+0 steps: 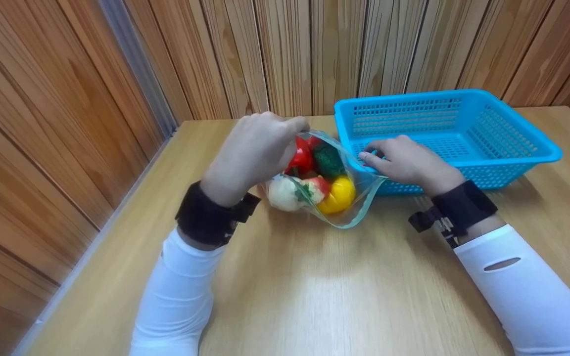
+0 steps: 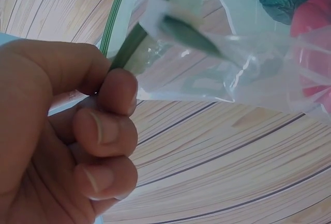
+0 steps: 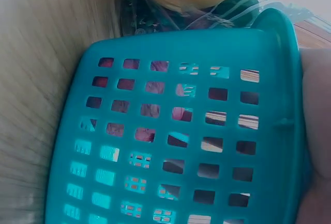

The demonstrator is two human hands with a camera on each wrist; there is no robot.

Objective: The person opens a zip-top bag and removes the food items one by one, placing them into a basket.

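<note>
Head view. A clear zip bag [image 1: 332,190] lies on the wooden surface [image 1: 314,287], touching the near left corner of a blue basket [image 1: 522,148]. Inside it show toy foods: a red piece [image 1: 301,155], a green piece [image 1: 328,162], a yellow piece [image 1: 340,194] and a white piece [image 1: 283,194]. The left hand [image 1: 255,148] pinches the bag's far edge; the right hand [image 1: 408,163] rests at the basket corner, fingers curled at the bag's opposite edge, though its exact hold is hidden. The bag's mouth gapes, its contents are all inside, and the basket looks empty, so judged from this the emptying is not yet begun.

Left wrist view. Thumb and forefinger clamp the green zip strip [image 2: 121,53] of the bag [image 2: 248,74].

Right wrist view. Only the basket wall [image 3: 170,131] and the bag above it show; the fingers cannot be made out.
</note>
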